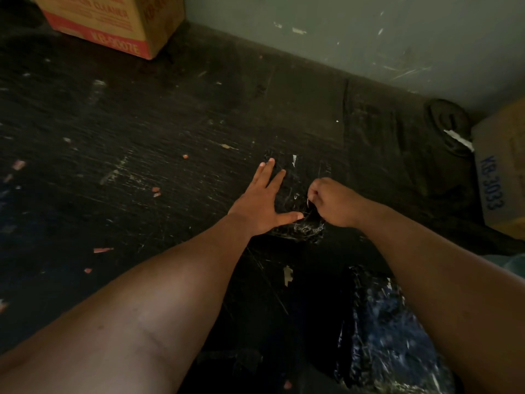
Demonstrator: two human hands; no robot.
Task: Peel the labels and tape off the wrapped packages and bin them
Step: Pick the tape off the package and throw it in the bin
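Just right of the frame's centre a black wrapped package lies flat on the dark, scuffed floor, hard to separate from it in the dim light; a small white scrap of label shows on its upper edge, with no writing legible. The left hand rests on the package with fingers spread flat and grips nothing. The right hand is curled closed at the package's right edge, pinching the crinkled wrap or tape; which one cannot be told. In the lower right a second black wrapped package sits partly behind the right forearm. At the upper left stands a cardboard box printed in red "CLEANER" and a blurred "KB-" code. At the right edge another cardboard box reads "KB-3033" in blue, with a dark bundle beside it against the wall.
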